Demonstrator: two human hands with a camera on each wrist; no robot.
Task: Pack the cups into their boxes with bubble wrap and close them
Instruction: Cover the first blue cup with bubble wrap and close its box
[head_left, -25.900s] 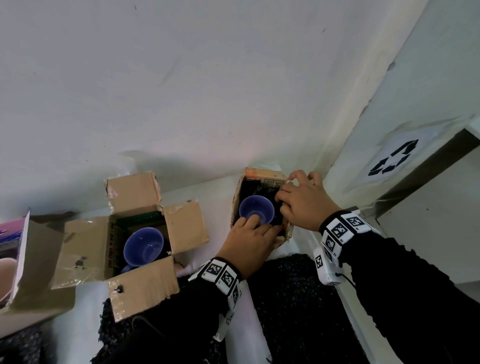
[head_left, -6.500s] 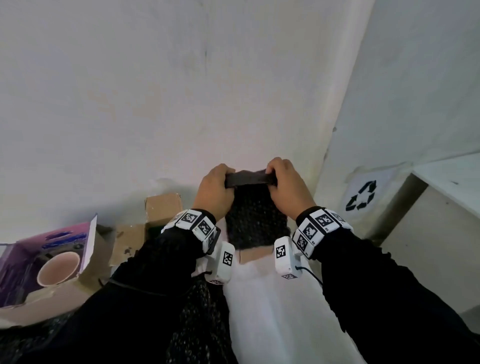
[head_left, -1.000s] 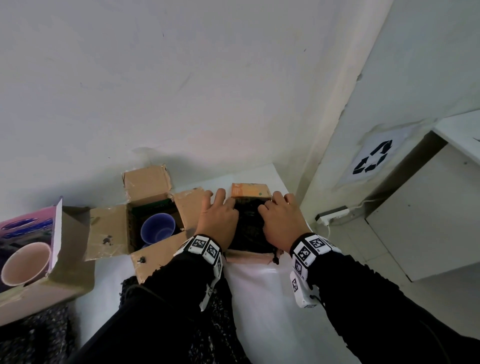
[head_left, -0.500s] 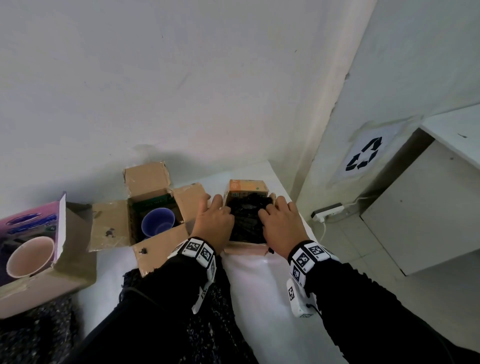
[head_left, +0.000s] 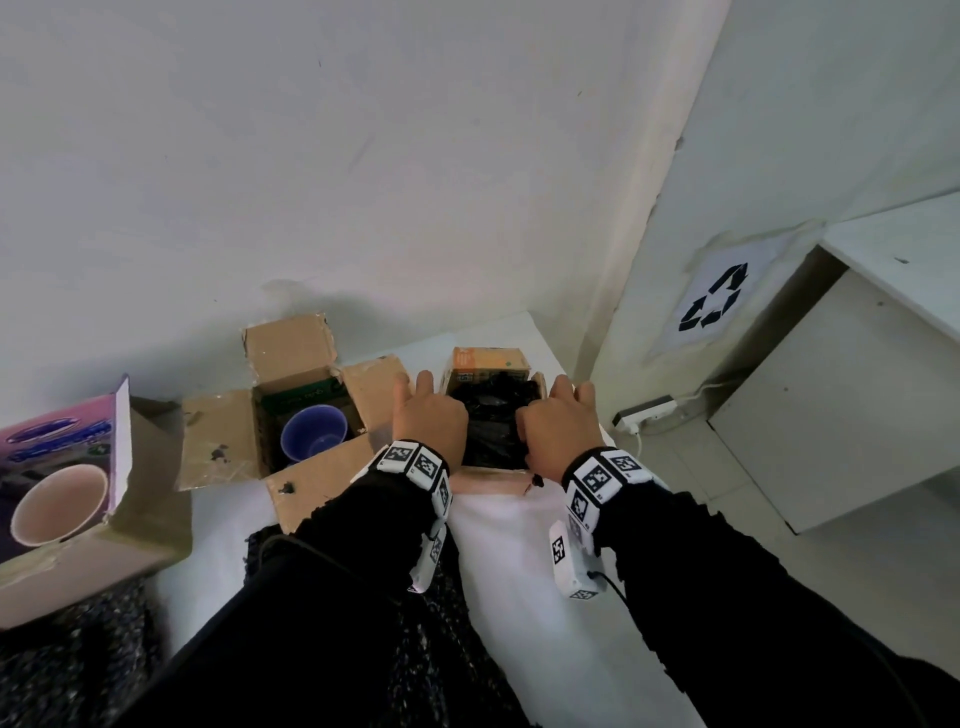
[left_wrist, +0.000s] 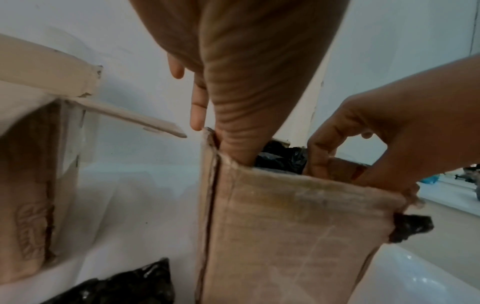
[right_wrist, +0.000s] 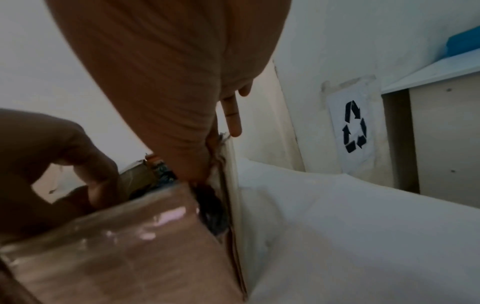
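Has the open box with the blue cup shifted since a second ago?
No. The open box with the blue cup sits as before, its right flap beside the narrow box and its back flap against the wall.

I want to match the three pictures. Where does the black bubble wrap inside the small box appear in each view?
Head: the black bubble wrap fills the open small box at centre, between the left hand and the right hand.
Left wrist: at the centre, behind the box's near wall, between the hands.
Right wrist: a dark strip in the box's corner, at the centre.
Shared landmark: the small box.
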